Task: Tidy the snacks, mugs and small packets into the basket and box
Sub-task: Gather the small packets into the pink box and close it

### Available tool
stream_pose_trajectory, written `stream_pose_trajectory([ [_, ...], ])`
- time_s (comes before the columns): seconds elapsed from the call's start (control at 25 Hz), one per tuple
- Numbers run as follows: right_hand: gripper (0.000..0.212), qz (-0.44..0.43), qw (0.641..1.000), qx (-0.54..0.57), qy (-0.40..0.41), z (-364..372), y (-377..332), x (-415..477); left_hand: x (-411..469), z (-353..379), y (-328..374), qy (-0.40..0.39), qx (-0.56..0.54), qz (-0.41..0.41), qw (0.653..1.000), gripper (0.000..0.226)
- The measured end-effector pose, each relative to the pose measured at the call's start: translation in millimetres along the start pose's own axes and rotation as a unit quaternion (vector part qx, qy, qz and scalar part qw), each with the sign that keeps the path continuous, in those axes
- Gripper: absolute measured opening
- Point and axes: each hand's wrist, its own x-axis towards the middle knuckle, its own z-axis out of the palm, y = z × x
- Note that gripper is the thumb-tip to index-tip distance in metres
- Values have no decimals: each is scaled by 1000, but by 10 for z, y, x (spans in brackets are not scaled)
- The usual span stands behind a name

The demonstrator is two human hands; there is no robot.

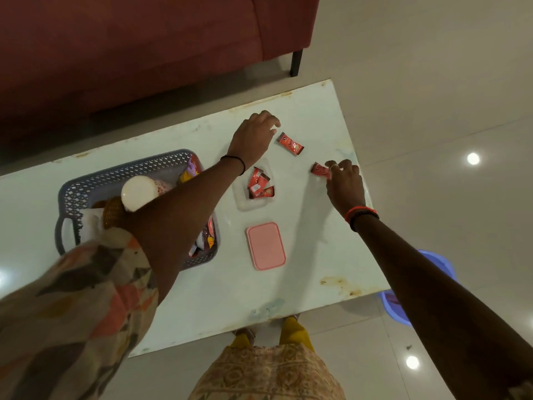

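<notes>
A clear plastic box [245, 204] stands mid-table and holds several small red packets [259, 184]. Its pink lid [266, 245] lies flat in front of it. My left hand [255, 132] reaches past the box with its fingers curled down onto the table, just left of a loose red packet [290, 143]; what is under the fingers is hidden. My right hand [343, 181] pinches the near end of another red packet [319, 170] lying by the table's right edge. A grey-blue lattice basket [86, 184] at the left holds a white mug [138, 193] on its side and snack packs.
The white table [230, 287] has rust-stained edges. A red sofa [144, 44] stands behind it, one black leg on the floor. A blue tub [395, 304] sits on the floor under the table's right corner. My feet are at the near edge.
</notes>
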Motion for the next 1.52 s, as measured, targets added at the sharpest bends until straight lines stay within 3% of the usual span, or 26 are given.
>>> stream_pose_trajectory([
  [0.12, 40, -35, 999, -28, -12, 48, -6, 65, 114, 247, 104, -71, 24, 39, 996, 36],
  [0.28, 31, -62, 997, -41, -12, 107, -47, 64, 159, 425, 140, -117, 72, 28, 990, 35],
  [0.4, 37, -69, 998, -13, -6, 121, -31, 70, 222, 428, 161, -115, 80, 9, 990, 24],
  [0.52, 41, -52, 998, 19, -2, 101, -12, 99, 268, 343, 163, -108, 78, -20, 991, 28],
  [0.8, 30, 28, 992, 121, 5, 7, -81, 90, -165, -77, 229, 32, -52, -206, 977, 35],
  [0.96, 29, 25, 986, 167, 6, -60, -202, 106, -680, -134, 321, 1, -36, -276, 960, 29],
  [1.24, 11, -47, 963, 261, 38, -209, -663, 132, -1021, 80, 436, -88, 51, -293, 951, 43],
  [1.4, 10, -116, 962, 244, 33, -165, -922, 10, -1147, 14, 518, -72, 46, -284, 955, 48],
  [1.52, 17, -147, 967, 208, -22, -98, -1039, -50, -1317, -157, 539, -36, 24, -272, 961, 47],
])
